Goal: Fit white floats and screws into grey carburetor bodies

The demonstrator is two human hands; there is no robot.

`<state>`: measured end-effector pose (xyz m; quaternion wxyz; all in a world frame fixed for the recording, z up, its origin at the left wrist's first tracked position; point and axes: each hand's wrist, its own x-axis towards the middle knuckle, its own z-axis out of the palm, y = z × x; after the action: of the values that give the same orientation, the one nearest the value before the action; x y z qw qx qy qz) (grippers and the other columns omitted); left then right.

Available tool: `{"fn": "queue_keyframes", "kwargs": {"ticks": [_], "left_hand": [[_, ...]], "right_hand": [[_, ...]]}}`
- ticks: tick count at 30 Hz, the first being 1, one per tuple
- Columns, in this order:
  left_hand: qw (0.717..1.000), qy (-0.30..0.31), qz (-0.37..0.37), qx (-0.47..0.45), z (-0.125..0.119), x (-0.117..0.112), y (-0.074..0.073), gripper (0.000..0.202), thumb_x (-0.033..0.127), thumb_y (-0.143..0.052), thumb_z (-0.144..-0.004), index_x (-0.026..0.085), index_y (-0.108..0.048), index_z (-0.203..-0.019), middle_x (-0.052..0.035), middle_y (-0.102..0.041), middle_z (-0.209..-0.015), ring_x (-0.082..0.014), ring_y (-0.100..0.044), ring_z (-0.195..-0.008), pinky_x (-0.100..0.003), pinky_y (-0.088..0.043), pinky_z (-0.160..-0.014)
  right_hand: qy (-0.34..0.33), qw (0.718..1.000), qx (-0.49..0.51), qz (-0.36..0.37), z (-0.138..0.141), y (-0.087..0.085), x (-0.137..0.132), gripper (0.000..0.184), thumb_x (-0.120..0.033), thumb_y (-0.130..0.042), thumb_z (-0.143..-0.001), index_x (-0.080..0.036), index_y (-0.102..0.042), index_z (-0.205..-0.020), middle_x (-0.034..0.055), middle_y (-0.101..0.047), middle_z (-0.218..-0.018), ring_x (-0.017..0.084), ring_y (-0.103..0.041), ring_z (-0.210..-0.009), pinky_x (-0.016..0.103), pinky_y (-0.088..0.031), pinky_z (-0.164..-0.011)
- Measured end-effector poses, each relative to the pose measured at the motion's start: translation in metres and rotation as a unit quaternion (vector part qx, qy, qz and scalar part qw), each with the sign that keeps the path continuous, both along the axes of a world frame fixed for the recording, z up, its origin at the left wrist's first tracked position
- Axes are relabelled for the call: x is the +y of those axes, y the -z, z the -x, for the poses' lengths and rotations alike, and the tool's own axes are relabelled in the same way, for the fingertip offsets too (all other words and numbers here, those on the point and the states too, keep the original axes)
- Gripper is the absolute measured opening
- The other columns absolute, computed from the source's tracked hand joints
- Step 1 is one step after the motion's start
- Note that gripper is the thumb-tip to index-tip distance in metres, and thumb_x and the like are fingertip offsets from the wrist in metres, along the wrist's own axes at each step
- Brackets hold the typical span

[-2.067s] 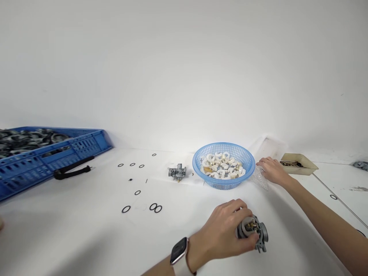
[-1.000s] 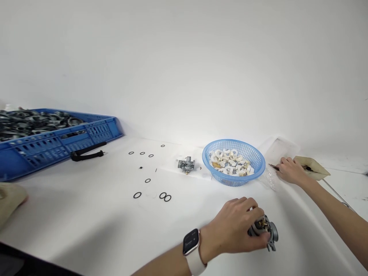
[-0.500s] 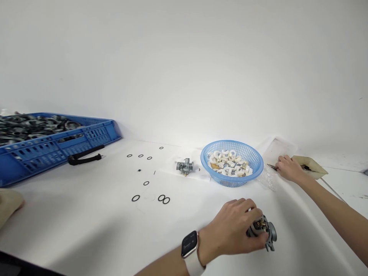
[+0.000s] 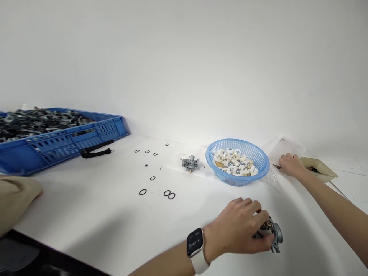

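My left hand (image 4: pixel 241 228), with a watch on its wrist, is closed around a metal carburetor (image 4: pixel 276 234) near the table's front. The carburetor's open side shows brass parts, and my fingers hide the rest of it. Farther back on the right, my right hand (image 4: pixel 290 165) is bent down at a clear plastic bag (image 4: pixel 283 147). Its fingers are pressed together by a small dark metal piece, too small to name. Beside that hand lies a yellowish pouch (image 4: pixel 324 172) with dark items inside. A blue basket (image 4: pixel 211 163) of white ring-shaped parts stands between the hands and the wall.
A second carburetor (image 4: pixel 190 163) sits mid-table. Several black O-rings (image 4: pixel 143 192) lie scattered left of it. Black-handled cutters (image 4: pixel 96 153) rest against a blue crate (image 4: pixel 63 147) full of metal parts. A beige sleeve (image 4: pixel 17 199) of another person reaches in at left.
The view has shifted slightly left, so the table's things appear farther right. More of the other person's sleeve shows. Both my hands keep nearly the same places and grips.
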<state>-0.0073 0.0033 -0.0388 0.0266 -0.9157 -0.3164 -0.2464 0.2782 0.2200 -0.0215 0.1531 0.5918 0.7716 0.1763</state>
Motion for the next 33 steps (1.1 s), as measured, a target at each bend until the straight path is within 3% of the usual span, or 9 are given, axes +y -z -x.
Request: {"fn": "queue_keyframes", "kwargs": {"ticks": [13,18,20,22,25,29,33], "left_hand": [[1.0,-0.007,0.005,-0.018,0.0,0.0,0.002,0.035,0.052,-0.067,-0.09,0.018,-0.067,-0.098,-0.0012,-0.067,-0.089,-0.0192,-0.064,-0.074,-0.03,-0.047,-0.06],[0.999,-0.009,0.023,-0.026,0.0,0.001,0.001,0.037,0.053,-0.071,-0.087,0.018,-0.066,-0.096,-0.0018,-0.067,-0.087,-0.0198,-0.066,-0.074,-0.029,-0.048,-0.062],[0.998,-0.015,0.034,-0.043,0.0,0.001,0.002,0.043,0.057,-0.074,-0.083,0.018,-0.066,-0.097,-0.0019,-0.067,-0.086,-0.0203,-0.066,-0.074,-0.029,-0.05,-0.063],[0.996,-0.026,0.037,-0.083,0.001,0.003,0.004,0.05,0.061,-0.077,-0.08,0.018,-0.065,-0.104,-0.0023,-0.068,-0.088,-0.0212,-0.068,-0.075,-0.031,-0.053,-0.065],[0.984,-0.032,-0.005,-0.178,0.002,0.004,0.004,0.047,0.052,-0.075,-0.085,0.017,-0.061,-0.114,-0.0035,-0.07,-0.092,-0.0213,-0.069,-0.078,-0.032,-0.056,-0.067],[0.954,0.014,-0.127,-0.27,0.001,0.002,-0.002,0.025,0.038,-0.056,-0.099,0.016,-0.06,-0.112,-0.0055,-0.069,-0.088,-0.018,-0.065,-0.07,-0.03,-0.053,-0.061],[0.939,0.041,-0.188,-0.286,-0.004,-0.004,-0.008,0.021,0.033,-0.05,-0.104,0.015,-0.061,-0.106,-0.0052,-0.067,-0.081,-0.0163,-0.061,-0.062,-0.028,-0.049,-0.054]], "right_hand": [[0.006,0.996,0.085,-0.024,-0.004,-0.018,-0.004,0.02,-0.02,-0.051,-0.084,-0.017,-0.067,-0.073,0.0178,-0.071,-0.094,0.036,-0.057,-0.101,0.044,-0.035,-0.08],[-0.016,0.98,0.197,0.0,0.009,-0.033,-0.027,0.024,-0.031,-0.048,-0.09,-0.02,-0.068,-0.082,0.0105,-0.073,-0.088,0.027,-0.065,-0.084,0.035,-0.044,-0.071],[-0.046,0.957,0.285,0.036,0.02,-0.039,-0.051,0.029,-0.041,-0.047,-0.094,-0.022,-0.069,-0.089,0.007,-0.074,-0.091,0.023,-0.067,-0.083,0.031,-0.048,-0.071],[-0.07,0.888,0.445,0.093,0.032,-0.044,-0.086,0.034,-0.052,-0.055,-0.091,-0.022,-0.07,-0.091,0.0075,-0.074,-0.088,0.024,-0.066,-0.082,0.032,-0.05,-0.071],[-0.081,0.802,0.567,0.169,0.051,-0.045,-0.149,0.036,-0.057,-0.066,-0.084,-0.021,-0.07,-0.084,0.004,-0.066,-0.075,0.02,-0.058,-0.07,0.03,-0.047,-0.063],[-0.058,0.754,0.612,0.231,0.069,-0.034,-0.212,0.032,-0.051,-0.065,-0.088,-0.022,-0.065,-0.074,-0.0011,-0.052,-0.064,0.016,-0.048,-0.064,0.027,-0.043,-0.061],[-0.019,0.702,0.68,0.209,0.076,-0.014,-0.232,0.037,-0.057,-0.068,-0.085,-0.021,-0.066,-0.072,-0.0024,-0.044,-0.061,0.016,-0.042,-0.062,0.026,-0.041,-0.058]]}}
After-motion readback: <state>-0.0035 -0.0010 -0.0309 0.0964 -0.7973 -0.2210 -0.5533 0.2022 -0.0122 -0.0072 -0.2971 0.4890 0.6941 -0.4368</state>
